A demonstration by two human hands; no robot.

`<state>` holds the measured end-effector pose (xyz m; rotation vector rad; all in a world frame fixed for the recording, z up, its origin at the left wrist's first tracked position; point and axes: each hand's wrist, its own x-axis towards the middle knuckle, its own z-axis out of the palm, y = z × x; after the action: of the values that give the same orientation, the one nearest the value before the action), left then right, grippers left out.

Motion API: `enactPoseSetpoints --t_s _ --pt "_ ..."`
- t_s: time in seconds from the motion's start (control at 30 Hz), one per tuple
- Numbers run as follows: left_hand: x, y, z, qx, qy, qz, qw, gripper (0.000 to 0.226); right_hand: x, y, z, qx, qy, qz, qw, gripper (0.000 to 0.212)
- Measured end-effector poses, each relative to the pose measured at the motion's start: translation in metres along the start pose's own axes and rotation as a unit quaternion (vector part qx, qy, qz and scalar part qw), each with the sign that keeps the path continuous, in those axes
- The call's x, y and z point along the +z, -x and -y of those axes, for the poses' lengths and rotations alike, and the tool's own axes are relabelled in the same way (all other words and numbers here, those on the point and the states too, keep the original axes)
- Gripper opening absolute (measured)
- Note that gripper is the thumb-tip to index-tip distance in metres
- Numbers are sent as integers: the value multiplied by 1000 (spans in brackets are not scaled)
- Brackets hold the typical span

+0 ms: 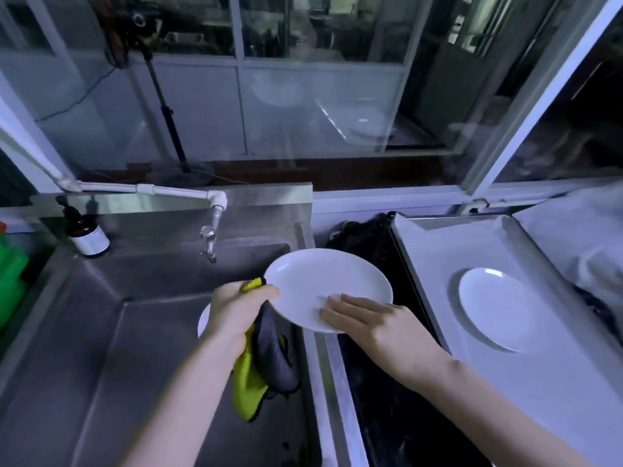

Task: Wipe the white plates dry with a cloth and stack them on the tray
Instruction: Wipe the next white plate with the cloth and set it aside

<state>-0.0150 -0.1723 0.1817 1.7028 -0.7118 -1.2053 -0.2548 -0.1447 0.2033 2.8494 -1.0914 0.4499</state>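
Over the sink [101, 332], left grip [236, 311] pinches cloth [251, 382] against plate [320, 281] rim; right grip [364, 318] lies spread flat on top. Best to wipe in circles and hold it level.

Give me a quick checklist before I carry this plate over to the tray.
1. Left hand grips the cloth and the held plate at its rim: ok.
2. Right hand: fingers flat on the held plate; any grip underneath: cannot tell.
3. Held plate dry: cannot tell.
4. Tray holds one tray plate, top bare for stacking: ok.
5. Cloth hangs over the sink, away from the tray: ok.
6. Sink emptied: not ok, a sink plate shows behind the left hand.
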Motion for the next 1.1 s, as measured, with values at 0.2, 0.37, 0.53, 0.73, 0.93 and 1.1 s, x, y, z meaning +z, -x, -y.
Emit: enactPoseSetpoints --t_s 0.2,0.37,0.53,0.73,0.93,1.1 --pt "85 14 3 8 81 -11 997 35 -18 58 -62 221 -165 43 960 92" --pt "154 22 10 -20 96 -14 995 10 -23 117 -118 531 -369 -158 746 58" --pt "228 32 23 -8 65 36 997 16 -13 157 -163 595 -457 -236 618 18" --pt "315 32 39 67 -49 115 990 16 -7 211 -219 634 -410 -269 598 34" --pt "381 16 52 77 -219 183 955 18 13 252 -275 671 -361 -235 604 24" --pt "410 11 64 112 -315 199 921 25 37 265 -303 700 -329 -203 600 22"
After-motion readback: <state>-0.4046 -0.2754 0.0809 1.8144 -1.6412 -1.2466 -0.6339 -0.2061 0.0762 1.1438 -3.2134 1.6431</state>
